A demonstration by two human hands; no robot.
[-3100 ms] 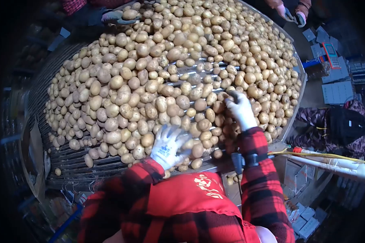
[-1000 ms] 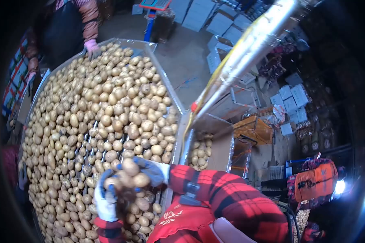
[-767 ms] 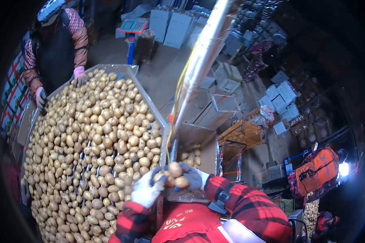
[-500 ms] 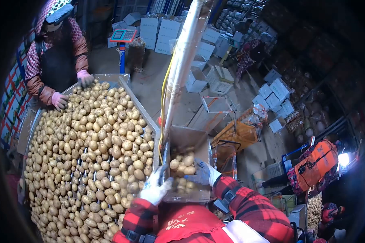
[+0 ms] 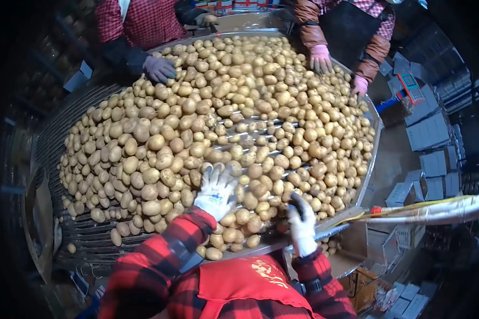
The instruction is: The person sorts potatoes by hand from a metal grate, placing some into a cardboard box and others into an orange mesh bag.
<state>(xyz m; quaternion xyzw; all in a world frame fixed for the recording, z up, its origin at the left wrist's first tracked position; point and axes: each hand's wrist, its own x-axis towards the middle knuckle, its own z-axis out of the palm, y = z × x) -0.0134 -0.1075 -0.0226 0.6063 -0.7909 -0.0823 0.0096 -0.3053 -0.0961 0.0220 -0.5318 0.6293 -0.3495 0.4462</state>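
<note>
A large heap of potatoes covers a slatted sorting table with a metal rim. My left hand, in a white glove, lies with fingers spread against the potatoes at the near side of the heap. To its right, my right hand is by the near rim, in a white glove with dark grey fingers. Its fingers are stretched out, and no potato shows in it. Beyond that hand, a cardboard box with some potatoes in it stands against the table, partly hidden by my sleeve.
Two co-workers stand across the table; one's purple-gloved hand and the other's pink-gloved hand rest on the potatoes. A wrapped pole with a yellow cable juts out at right. Beyond are a scale and white cartons.
My view has swung left from the cardboard box to the sorting table. Both hands have left the box; the left is now on the heap, the right near the table's rim.
</note>
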